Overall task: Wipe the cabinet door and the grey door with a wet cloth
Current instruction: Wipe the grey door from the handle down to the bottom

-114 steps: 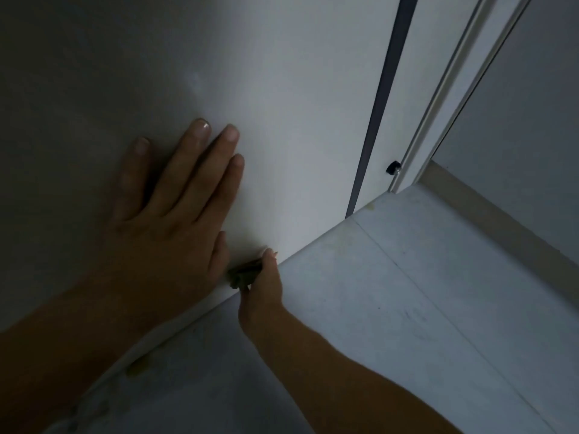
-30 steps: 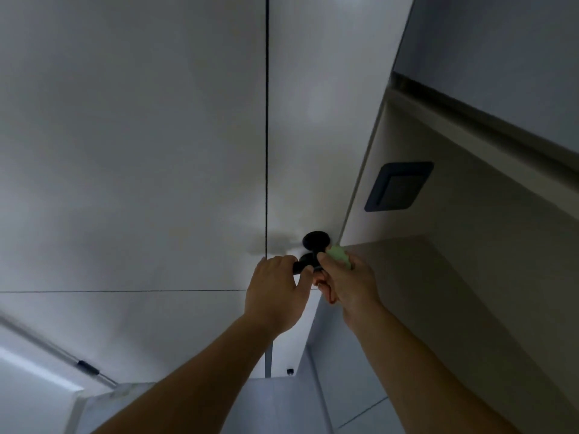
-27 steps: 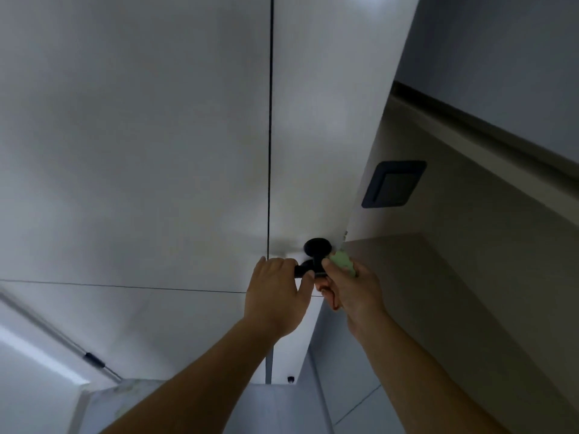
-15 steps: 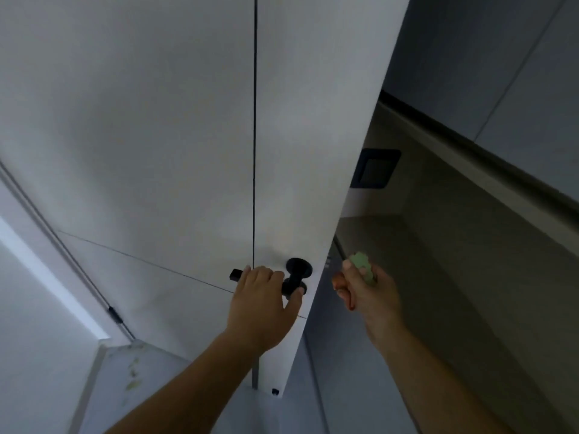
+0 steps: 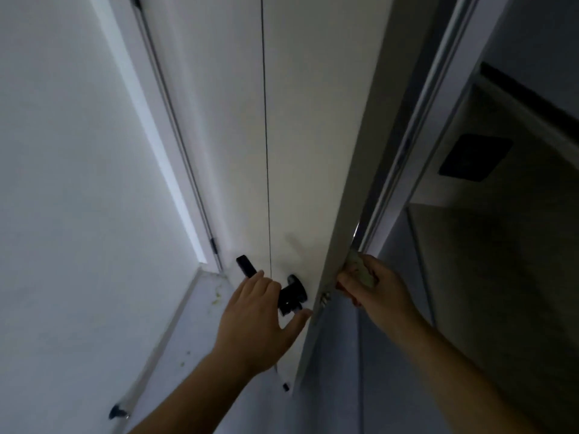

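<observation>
The pale grey door point(image 5: 297, 120) stands ajar, its narrow edge point(image 5: 354, 183) turned toward me. My left hand point(image 5: 253, 311) grips the black lever handle point(image 5: 293, 294), fingers curled over the lever and thumb stretched toward the door's edge. My right hand point(image 5: 380, 292) holds a small pale green cloth point(image 5: 360, 270) and presses it against the door's edge just above the latch point(image 5: 325, 298). Most of the cloth is hidden inside the hand.
A white wall point(image 5: 78, 183) runs along the left, with a black door stop point(image 5: 117, 411) low on the floor. The door frame point(image 5: 423, 120) stands right of the door's edge. Beyond it is a dim recess with a dark square panel point(image 5: 474, 158).
The door has swung further toward me and the view has turned left. My right hand brought the cloth from beside the handle onto the door's edge. My left hand stays on the handle.
</observation>
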The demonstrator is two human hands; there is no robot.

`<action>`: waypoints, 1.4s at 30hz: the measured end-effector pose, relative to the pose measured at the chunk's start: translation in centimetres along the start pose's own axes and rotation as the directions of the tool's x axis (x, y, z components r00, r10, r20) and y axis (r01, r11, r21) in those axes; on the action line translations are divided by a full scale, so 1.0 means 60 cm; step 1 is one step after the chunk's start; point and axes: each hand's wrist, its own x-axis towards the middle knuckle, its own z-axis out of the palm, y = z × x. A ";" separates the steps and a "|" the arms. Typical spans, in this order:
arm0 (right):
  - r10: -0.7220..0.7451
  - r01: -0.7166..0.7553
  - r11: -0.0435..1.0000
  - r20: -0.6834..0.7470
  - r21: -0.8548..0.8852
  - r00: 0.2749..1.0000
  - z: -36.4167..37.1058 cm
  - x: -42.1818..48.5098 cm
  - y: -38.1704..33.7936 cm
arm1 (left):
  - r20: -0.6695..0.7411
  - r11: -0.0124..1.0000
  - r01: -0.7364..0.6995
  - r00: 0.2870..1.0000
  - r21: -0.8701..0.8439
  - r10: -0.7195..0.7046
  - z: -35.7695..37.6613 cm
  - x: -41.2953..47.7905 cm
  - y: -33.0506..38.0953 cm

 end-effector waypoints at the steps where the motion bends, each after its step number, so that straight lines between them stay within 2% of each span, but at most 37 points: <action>1: -0.006 0.007 1.000 0.053 -0.017 0.999 0.016 -0.010 -0.003 | -0.010 1.000 0.026 1.000 -0.017 -0.027 -0.011 -0.023 -0.005; 7: -0.045 0.088 0.991 0.373 -0.100 0.927 0.129 -0.065 -0.008 | -0.129 0.984 0.129 0.981 -0.125 -0.145 -0.059 -0.151 -0.036; 12: -0.057 0.139 0.985 0.570 -0.102 0.820 0.213 -0.075 -0.040 | -0.153 0.890 0.264 0.928 -0.371 -0.339 -0.084 -0.249 -0.064; 16: -0.091 0.172 0.982 0.618 -0.073 0.781 0.290 -0.062 -0.063 | -0.146 0.768 0.370 0.849 -0.523 -0.509 -0.090 -0.295 -0.097; 19: -0.154 0.288 0.949 0.613 -0.126 0.775 0.348 -0.030 -0.071 | -0.218 0.713 0.395 0.767 -0.579 -0.603 -0.100 -0.314 -0.127; 21: -0.224 0.450 0.874 0.668 -0.185 0.710 0.391 -0.012 -0.065 | -0.249 0.683 0.397 0.723 -0.612 -0.644 -0.112 -0.323 -0.147; 23: -0.286 0.620 0.758 0.752 -0.200 0.593 0.434 -0.008 -0.047 | -0.260 0.642 0.413 0.671 -0.646 -0.694 -0.121 -0.330 -0.173; 26: -0.352 0.757 0.642 0.830 -0.123 0.433 0.501 -0.018 -0.019 | -0.296 0.615 0.413 0.612 -0.671 -0.733 -0.130 -0.339 -0.221; 28: -0.445 0.861 0.503 0.832 -0.075 0.333 0.543 -0.020 -0.003 | -0.308 0.592 0.411 0.574 -0.693 -0.759 -0.138 -0.343 -0.251; 30: -0.509 0.927 0.374 0.825 -0.045 0.245 0.581 -0.020 0.011 | -0.301 0.554 0.414 0.532 -0.722 -0.791 -0.148 -0.348 -0.277; 35: -0.527 0.997 0.062 0.847 -0.045 0.071 0.660 -0.029 0.022 | -0.294 0.506 0.415 0.477 -0.756 -0.829 -0.173 -0.361 -0.355; 38: -0.526 0.999 -0.036 0.851 -0.034 0.010 0.682 -0.009 0.023 | -0.306 0.488 0.400 0.437 -0.776 -0.846 -0.182 -0.359 -0.387; 42: -0.513 0.998 -0.008 0.857 -0.066 0.052 0.709 0.040 0.013 | -0.320 0.467 0.433 0.371 -0.771 -0.872 -0.188 -0.344 -0.412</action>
